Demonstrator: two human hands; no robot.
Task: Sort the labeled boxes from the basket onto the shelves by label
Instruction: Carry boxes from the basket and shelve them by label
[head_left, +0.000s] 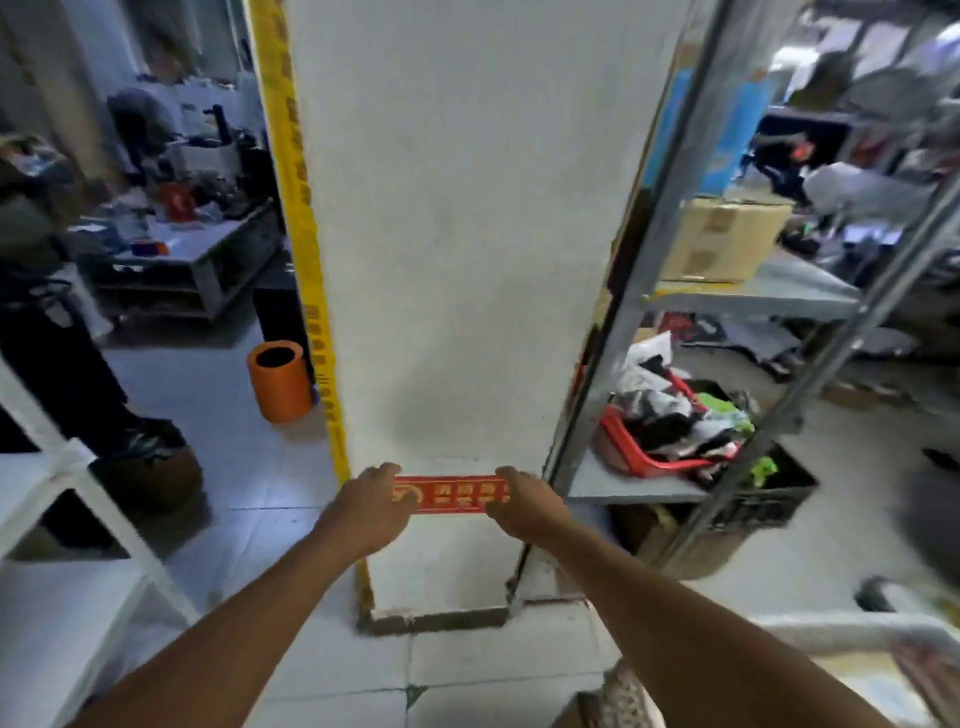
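Both hands, left (371, 504) and right (524, 501), hang loosely curled, holding nothing, before the red sign (451, 494) on the pillar (457, 234); right of it, a red basket (631, 452) brims with crumpled bags.

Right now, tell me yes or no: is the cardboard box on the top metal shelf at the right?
Yes, the cardboard box sits on the upper grey shelf of the metal rack, above the red basket one level down.

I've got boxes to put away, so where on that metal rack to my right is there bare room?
Bare room: the grey upper shelf right of the cardboard box. The lower shelf is free only along its front edge, before the red basket; behind, it is crowded with bags.
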